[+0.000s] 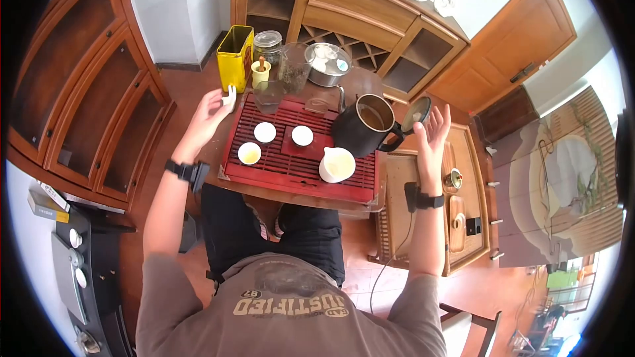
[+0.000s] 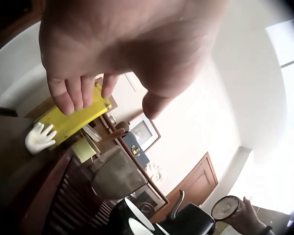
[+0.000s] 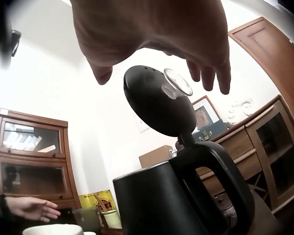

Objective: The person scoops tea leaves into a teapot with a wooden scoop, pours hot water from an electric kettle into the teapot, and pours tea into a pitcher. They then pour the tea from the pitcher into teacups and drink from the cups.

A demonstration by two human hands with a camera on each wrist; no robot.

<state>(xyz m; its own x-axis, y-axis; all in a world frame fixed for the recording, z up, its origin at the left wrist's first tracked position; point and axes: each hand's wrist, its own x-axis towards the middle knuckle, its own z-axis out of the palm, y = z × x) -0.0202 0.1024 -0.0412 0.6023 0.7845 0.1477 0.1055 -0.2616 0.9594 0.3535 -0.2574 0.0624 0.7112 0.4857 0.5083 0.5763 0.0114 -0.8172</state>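
A black kettle [image 1: 364, 125] stands at the right end of the red slatted tea tray [image 1: 284, 178], its lid [image 1: 417, 116] raised on the hinge. My right hand [image 1: 431, 133] is beside the lid, fingers apart; in the right wrist view the hand [image 3: 157, 39] hangs above the lid [image 3: 159, 100], with a gap showing. My left hand [image 1: 206, 119], fingers relaxed, is off the tray's left edge, near a white hand-shaped figure [image 1: 229, 96]; the left wrist view shows that figure [image 2: 40, 138] apart from the fingers. Three small cups [image 1: 302, 135] and a white pitcher [image 1: 337, 164] stand on the tray.
Behind the tray are a yellow tin [image 1: 235, 59], a lidded jar [image 1: 268, 46], a green cup with wooden tools [image 1: 260, 74], a glass vessel [image 1: 294, 69] and a steel pot [image 1: 327, 65]. A wooden side table [image 1: 397, 178] stands at the right, with a cable hanging nearby.
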